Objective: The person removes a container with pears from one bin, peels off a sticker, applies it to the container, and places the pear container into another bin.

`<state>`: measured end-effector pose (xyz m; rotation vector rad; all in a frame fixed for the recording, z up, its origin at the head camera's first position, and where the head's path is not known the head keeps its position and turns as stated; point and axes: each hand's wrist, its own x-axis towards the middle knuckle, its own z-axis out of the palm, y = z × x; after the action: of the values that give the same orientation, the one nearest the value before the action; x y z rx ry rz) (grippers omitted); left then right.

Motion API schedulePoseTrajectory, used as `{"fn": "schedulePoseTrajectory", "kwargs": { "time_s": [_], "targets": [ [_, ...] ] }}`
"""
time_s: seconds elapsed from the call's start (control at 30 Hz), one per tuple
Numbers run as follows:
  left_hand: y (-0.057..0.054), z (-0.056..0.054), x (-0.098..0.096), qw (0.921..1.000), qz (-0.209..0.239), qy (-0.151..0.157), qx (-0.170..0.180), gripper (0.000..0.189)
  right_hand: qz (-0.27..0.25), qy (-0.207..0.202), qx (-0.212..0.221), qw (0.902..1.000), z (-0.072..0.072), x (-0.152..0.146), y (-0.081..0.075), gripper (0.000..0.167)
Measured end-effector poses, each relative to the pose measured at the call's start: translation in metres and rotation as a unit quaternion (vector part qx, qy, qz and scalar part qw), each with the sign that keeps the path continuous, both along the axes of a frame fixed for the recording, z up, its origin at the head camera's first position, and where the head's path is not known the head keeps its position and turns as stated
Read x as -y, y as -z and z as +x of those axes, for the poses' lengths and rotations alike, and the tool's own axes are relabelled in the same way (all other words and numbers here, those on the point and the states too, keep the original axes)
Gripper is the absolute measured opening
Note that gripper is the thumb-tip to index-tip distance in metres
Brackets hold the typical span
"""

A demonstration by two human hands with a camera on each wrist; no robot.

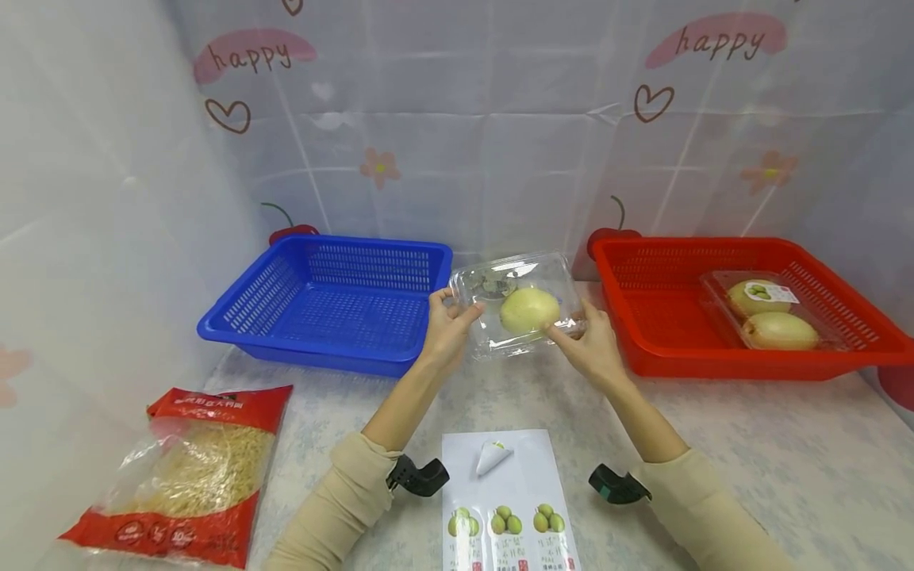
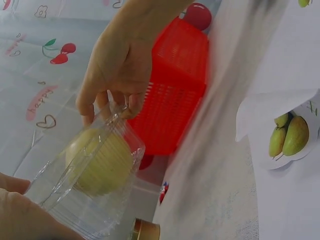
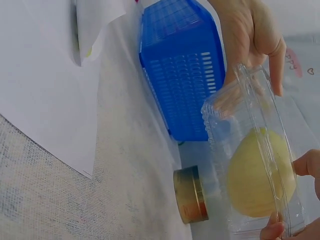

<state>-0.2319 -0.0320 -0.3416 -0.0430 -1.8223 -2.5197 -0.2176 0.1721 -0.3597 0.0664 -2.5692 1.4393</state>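
Observation:
A clear plastic clamshell box (image 1: 550, 274) with one pale yellow-green fruit (image 1: 530, 309) in it is held up between both hands, tilted, above the table. My left hand (image 1: 446, 329) grips its left edge, thumb on the near face. At the right edge my right hand (image 1: 589, 345) pinches the rim, its thumb over the fruit. From the right wrist view, the lid and base rims lie close together along the box. Below the hands lies a white sheet of fruit stickers (image 1: 500, 492), with one sticker (image 2: 290, 137) partly peeled and curled up.
A blue basket (image 1: 336, 361) stands at the back left. The red basket (image 1: 721, 363) at the back right holds another clear box (image 1: 721, 289) with two fruits, one labelled. A red pasta bag (image 1: 193, 468) lies front left. Behind the held box is a gold tin (image 3: 190, 195).

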Motion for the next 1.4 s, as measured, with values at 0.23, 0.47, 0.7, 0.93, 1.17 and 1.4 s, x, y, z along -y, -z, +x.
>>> {"fn": "schedulePoseTrajectory", "kwargs": {
  "time_s": [0.23,0.47,0.7,0.93,1.17,1.4],
  "targets": [
    [0.004,-0.001,0.000,0.9999,0.005,-0.004,0.016,0.050,-0.010,-0.023,0.008,0.9997,-0.001,-0.006,-0.001,0.060],
    [0.010,-0.003,0.001,0.9993,-0.006,-0.005,0.036,0.054,-0.004,-0.044,0.057,0.9974,0.006,-0.010,0.000,0.074],
    [0.015,-0.004,0.002,0.9985,-0.014,0.003,0.053,0.055,-0.026,-0.068,0.084,0.9938,0.010,-0.015,0.003,0.074],
    [0.019,-0.002,0.005,0.9931,-0.076,0.013,0.089,0.066,-0.039,-0.108,0.141,0.9834,0.014,-0.027,0.005,0.076],
    [0.026,-0.003,0.006,0.9877,-0.104,0.048,0.106,0.071,-0.016,-0.106,0.148,0.9831,0.017,-0.036,0.006,0.074],
    [0.034,-0.001,0.007,0.9835,-0.110,0.076,0.122,0.074,-0.011,-0.102,0.158,0.9822,0.020,-0.041,0.009,0.071]
  ]
}}
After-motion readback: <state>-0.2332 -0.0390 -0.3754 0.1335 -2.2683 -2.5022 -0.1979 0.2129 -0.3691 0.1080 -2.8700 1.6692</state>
